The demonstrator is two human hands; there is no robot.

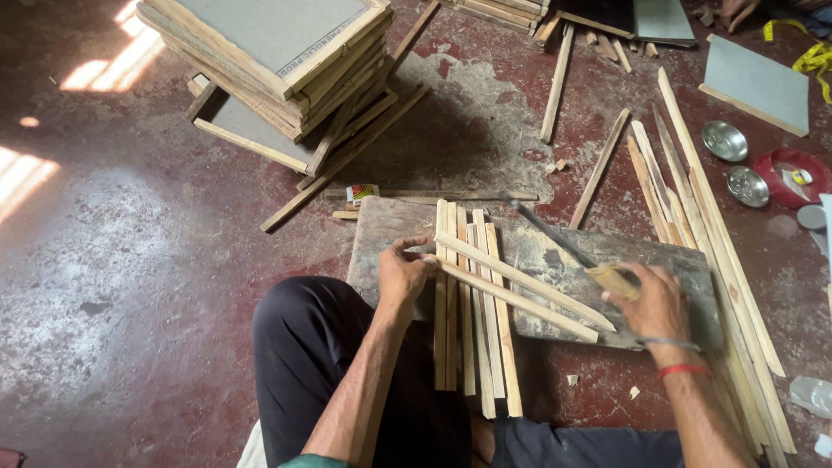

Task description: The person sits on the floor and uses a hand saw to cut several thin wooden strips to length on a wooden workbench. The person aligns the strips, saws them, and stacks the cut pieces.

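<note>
One small rectangular box [362, 192] lies on the floor at centre frame, just above the upper left corner of the worn board [555, 260]. Its face shows red, yellow and white areas.

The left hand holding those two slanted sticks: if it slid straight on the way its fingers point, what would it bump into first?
The left hand points right, so it would likely first meet the row of upright wooden slats lying on the worn board, right beside its fingertips.

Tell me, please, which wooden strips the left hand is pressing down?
The two slanted strips lying crosswise atop the upright bundle; the left hand pins their left ends.
</note>
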